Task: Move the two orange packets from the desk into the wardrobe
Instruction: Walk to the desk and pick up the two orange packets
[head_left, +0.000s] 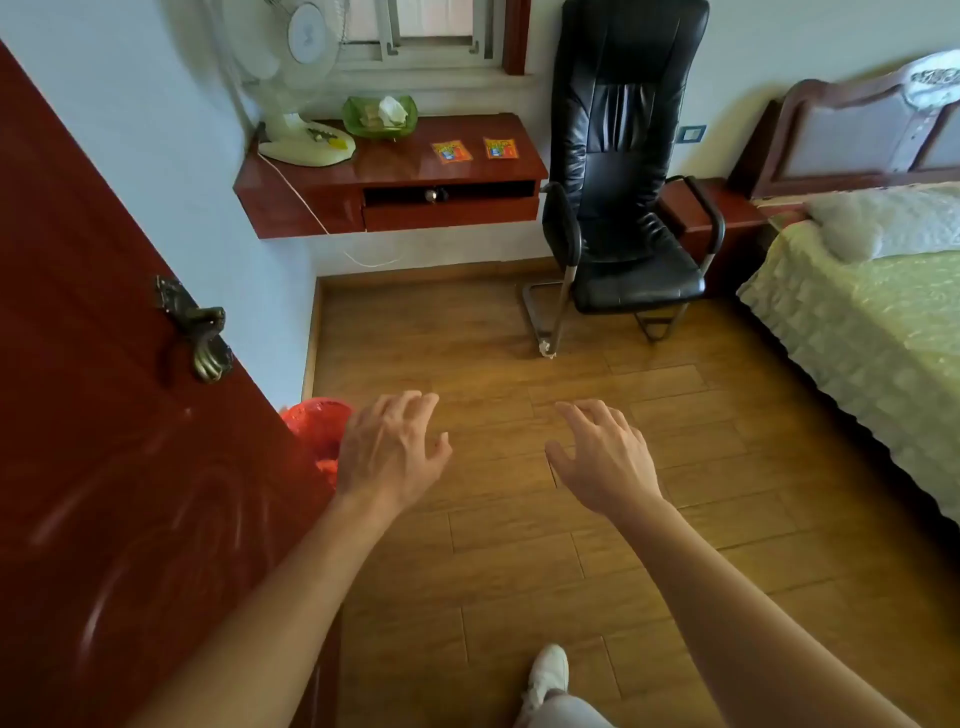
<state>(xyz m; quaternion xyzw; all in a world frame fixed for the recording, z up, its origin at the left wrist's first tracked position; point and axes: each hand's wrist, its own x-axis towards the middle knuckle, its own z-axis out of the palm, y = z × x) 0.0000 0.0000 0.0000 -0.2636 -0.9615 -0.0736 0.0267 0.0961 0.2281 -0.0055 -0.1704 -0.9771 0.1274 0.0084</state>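
**Two flat packets on the desk, both hands empty and well short of them**

Head view: the two orange packets lie flat on the wall-mounted desk (395, 171), side by side but apart, the left packet (451, 152) and the right packet (501, 148) both on the right half of the top, near its front edge. They look like thin printed sachets, so I judge them light, limp and a little slick on the glossy wood; pinching a short edge, or sliding one to the desk's front lip and lifting it there, should serve better than pressing down from above. The left hand (387, 452) and the right hand (605, 460) hang over the floor with fingers spread, holding nothing, well apart from the desk. No wardrobe shows here. Room to move: bare floorboards run straight to the desk; the black chair (623, 171) stands just beside the desk's right end, close to the right packet, and the bed (857, 312) narrows the right side. The open door (104, 415) and a red bin (317, 426) crowd the left. A fan (301, 93) and green dish (379, 117) sit left of the packets
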